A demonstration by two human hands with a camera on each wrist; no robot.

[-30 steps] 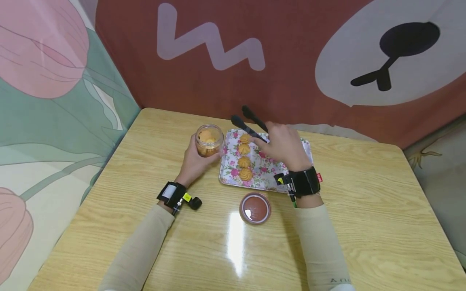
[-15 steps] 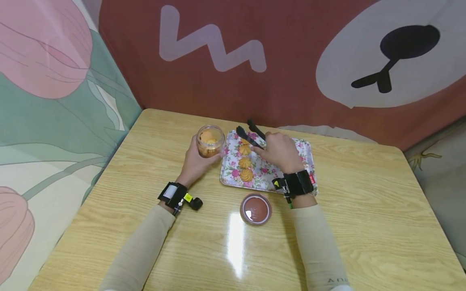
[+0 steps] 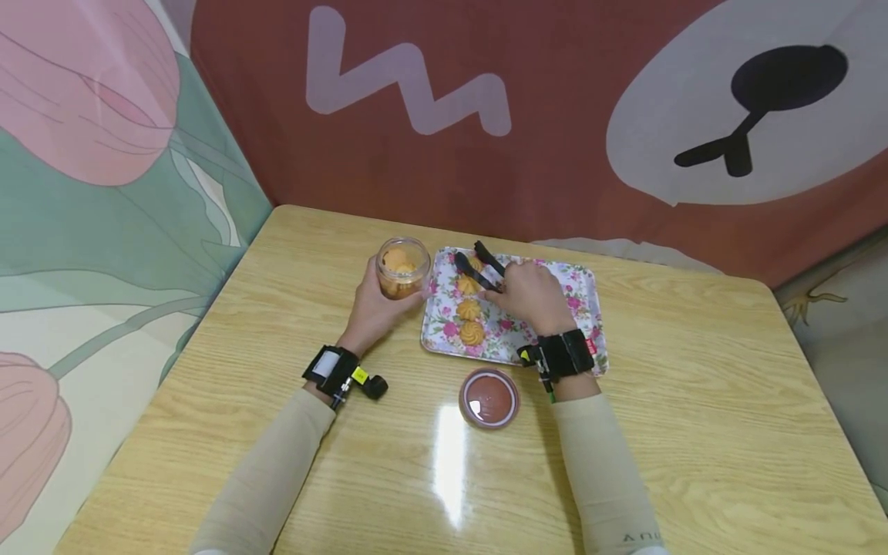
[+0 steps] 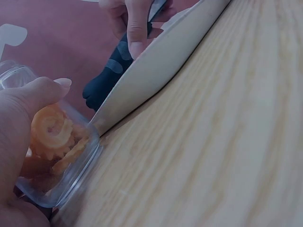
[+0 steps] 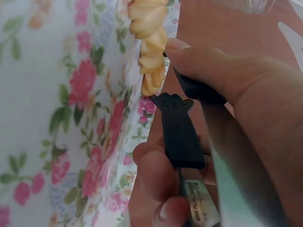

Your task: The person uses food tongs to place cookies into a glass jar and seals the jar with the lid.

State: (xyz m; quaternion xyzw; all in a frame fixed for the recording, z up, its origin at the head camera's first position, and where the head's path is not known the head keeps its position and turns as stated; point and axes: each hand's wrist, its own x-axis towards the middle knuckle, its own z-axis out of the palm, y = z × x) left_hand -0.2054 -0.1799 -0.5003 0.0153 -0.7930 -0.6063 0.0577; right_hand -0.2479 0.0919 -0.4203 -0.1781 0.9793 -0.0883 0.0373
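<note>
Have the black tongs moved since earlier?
Yes: against the rectangular floral tray in the head view, the black tongs have shifted downward, their tips from beyond its far edge toward the golden cookies.

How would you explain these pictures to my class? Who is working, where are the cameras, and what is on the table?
There is no machine here: a person works with two bare hands. One camera, worn on the head, looks down over the wooden table. Two more, worn on the wrists with black straps, show each hand's work close up. The left hand holds a clear, open jar with cookies inside. The right hand holds tongs, their black ends apart near the far end of a row of four cookies on a flowered tray. Whether they touch a cookie is hard to tell. A round reddish-brown lid lies on the near side of the tray.
</note>
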